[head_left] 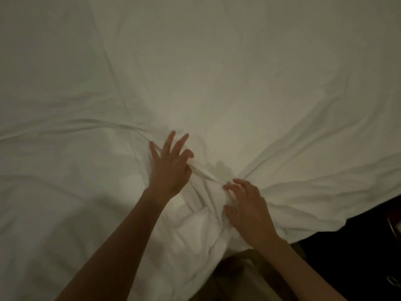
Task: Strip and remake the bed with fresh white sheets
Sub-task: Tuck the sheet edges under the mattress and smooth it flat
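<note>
Head view: left hand (171,168) pinches a fold of the white sheet (217,72), other fingers splayed. Right hand (245,205), at its 4 o'clock, clutches bunched sheet.

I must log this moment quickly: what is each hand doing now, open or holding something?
Left hand: pinches a fold of the white sheet between thumb and forefinger, other fingers spread.
Right hand: fingers curled onto the bunched sheet; a grip cannot be told.
</note>
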{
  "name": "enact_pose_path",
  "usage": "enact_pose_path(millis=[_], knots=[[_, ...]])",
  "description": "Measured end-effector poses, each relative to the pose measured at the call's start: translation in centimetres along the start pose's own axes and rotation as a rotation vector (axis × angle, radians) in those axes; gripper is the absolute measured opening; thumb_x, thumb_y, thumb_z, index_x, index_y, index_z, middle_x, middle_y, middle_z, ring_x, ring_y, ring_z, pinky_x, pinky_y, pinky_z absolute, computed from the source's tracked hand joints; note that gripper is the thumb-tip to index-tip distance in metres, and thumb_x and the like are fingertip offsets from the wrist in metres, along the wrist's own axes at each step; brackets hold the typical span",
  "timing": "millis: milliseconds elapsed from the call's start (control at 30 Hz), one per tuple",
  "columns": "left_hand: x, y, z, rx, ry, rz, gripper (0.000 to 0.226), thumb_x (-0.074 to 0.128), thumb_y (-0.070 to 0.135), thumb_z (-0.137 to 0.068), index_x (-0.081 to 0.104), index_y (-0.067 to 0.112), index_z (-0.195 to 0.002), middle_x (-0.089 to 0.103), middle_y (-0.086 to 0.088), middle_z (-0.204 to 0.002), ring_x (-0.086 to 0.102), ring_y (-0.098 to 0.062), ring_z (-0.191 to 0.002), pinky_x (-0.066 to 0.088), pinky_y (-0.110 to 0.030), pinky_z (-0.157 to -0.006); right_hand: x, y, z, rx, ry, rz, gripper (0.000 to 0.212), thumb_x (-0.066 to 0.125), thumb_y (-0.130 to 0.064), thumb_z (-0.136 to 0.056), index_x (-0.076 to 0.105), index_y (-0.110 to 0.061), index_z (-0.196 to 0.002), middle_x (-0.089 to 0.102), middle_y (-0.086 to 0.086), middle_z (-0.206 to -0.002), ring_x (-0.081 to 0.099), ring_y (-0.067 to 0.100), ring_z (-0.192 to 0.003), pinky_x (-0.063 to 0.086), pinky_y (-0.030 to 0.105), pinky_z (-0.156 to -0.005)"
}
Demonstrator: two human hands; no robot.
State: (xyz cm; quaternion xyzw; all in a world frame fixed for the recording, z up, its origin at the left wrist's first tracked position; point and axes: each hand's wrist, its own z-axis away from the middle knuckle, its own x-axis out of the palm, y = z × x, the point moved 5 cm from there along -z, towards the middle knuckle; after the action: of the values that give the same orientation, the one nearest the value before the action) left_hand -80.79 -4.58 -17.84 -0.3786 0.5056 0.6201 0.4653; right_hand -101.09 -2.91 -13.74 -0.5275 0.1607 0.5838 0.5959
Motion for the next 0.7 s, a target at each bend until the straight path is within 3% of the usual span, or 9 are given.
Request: enact_pose_path(millis=[100, 200, 300, 400, 467, 567, 633, 667, 700], knots=[[0.7, 1.9, -0.2, 0.088, -0.090, -0.002, 0.034, 0.051, 0.035, -0.072, 0.065, 0.020, -0.099, 0.062, -0.004, -0.121, 0.049, -0.031, -0.127, 0.018, -0.073, -0.102, -0.4, 2.2, -0.9, 0.135, -0.195, -0.066, 0.044, 0.063, -0.038, -0.088, 0.049, -0.026, -0.128, 0.050, -0.009, -0.116, 0.047, 0.014, -0.113, 0.038, 0.028, -0.091], [1.3, 5.1, -0.2, 0.198, -0.272, 0.054, 0.045, 0.053, 0.048, -0.080, 0.059, 0.024, -0.118, 0.057, 0.000, -0.121, 0.045, -0.024, -0.126, 0.014, -0.060, -0.112, 0.0, 2.2, -1.2, 0.135, -0.217, -0.149, 0.033, 0.060, -0.034, -0.092, 0.053, -0.025, -0.123, 0.060, -0.007, -0.111, 0.055, 0.013, -0.105, 0.040, 0.029, -0.093], [2.3, 9.3, 0.9, 0.338, -0.458, 0.023, 0.059, 0.053, 0.062, -0.082, 0.049, 0.024, -0.127, 0.055, 0.002, -0.119, 0.048, -0.020, -0.115, 0.028, -0.042, -0.105, -0.5, 2.8, -0.8, 0.181, -0.086, -0.323, 0.020, 0.063, -0.019, -0.089, 0.061, -0.017, -0.109, 0.065, -0.003, -0.101, 0.059, 0.013, -0.094, 0.046, 0.032, -0.088], [2.7, 12.1, 1.4, 0.414, -0.427, 0.079, 0.067, 0.055, 0.068, -0.077, 0.048, 0.018, -0.121, 0.060, 0.001, -0.107, 0.057, -0.020, -0.096, 0.039, -0.035, -0.087, -2.3, 4.7, 1.7, 0.285, 0.189, -0.469, 0.008, 0.064, -0.008, -0.085, 0.060, -0.014, -0.087, 0.063, -0.001, -0.084, 0.058, 0.012, -0.078, 0.048, 0.023, -0.074], [2.6, 12.9, 1.5, 0.392, -0.428, 0.168, 0.065, 0.052, 0.069, -0.079, 0.047, 0.016, -0.117, 0.064, -0.001, -0.101, 0.062, -0.022, -0.089, 0.039, -0.032, -0.075, -2.4, 6.7, 4.4, 0.457, 0.216, -0.553, 0.009, 0.065, -0.012, -0.087, 0.062, -0.012, -0.079, 0.064, 0.000, -0.074, 0.060, 0.012, -0.068, 0.051, 0.026, -0.066], [2.3, 12.7, 0.5, 0.313, -0.494, 0.227, 0.046, 0.055, 0.051, -0.091, 0.048, 0.014, -0.117, 0.065, -0.008, -0.096, 0.063, -0.027, -0.087, 0.038, -0.029, -0.068, 1.6, 8.2, 9.0, 0.967, -0.212, -0.963, 0.035, 0.056, -0.035, -0.095, 0.070, -0.006, -0.081, 0.071, 0.010, -0.071, 0.065, 0.019, -0.061, 0.051, 0.031, -0.058], [2.1, 12.2, -0.3, 0.264, -0.493, 0.278, 0.041, 0.056, 0.046, -0.092, 0.051, 0.014, -0.117, 0.064, -0.008, -0.090, 0.063, -0.027, -0.085, 0.040, -0.029, -0.068, 4.2, 7.0, 11.3, 1.183, -0.495, -1.289, 0.056, 0.047, -0.057, -0.091, 0.068, -0.006, -0.099, 0.074, 0.013, -0.091, 0.070, 0.025, -0.083, 0.050, 0.031, -0.072], [2.0, 11.8, -0.5, 0.233, -0.499, 0.313, 0.038, 0.057, 0.045, -0.092, 0.053, 0.015, -0.114, 0.062, -0.006, -0.086, 0.063, -0.026, -0.084, 0.041, -0.029, -0.069, 5.0, 6.6, 11.4, 1.212, -0.477, -1.481, 0.060, 0.045, -0.062, -0.088, 0.063, -0.008, -0.108, 0.073, 0.013, -0.102, 0.068, 0.027, -0.095, 0.051, 0.034, -0.078], [2.0, 11.6, -0.7, 0.205, -0.506, 0.360, 0.035, 0.060, 0.045, -0.090, 0.055, 0.016, -0.109, 0.059, -0.002, -0.082, 0.062, -0.025, -0.082, 0.042, -0.029, -0.069, 5.4, 6.2, 11.0, 1.233, -0.346, -1.695, 0.059, 0.048, -0.061, -0.087, 0.060, -0.009, -0.114, 0.071, 0.014, -0.109, 0.066, 0.028, -0.102, 0.053, 0.037, -0.078]])
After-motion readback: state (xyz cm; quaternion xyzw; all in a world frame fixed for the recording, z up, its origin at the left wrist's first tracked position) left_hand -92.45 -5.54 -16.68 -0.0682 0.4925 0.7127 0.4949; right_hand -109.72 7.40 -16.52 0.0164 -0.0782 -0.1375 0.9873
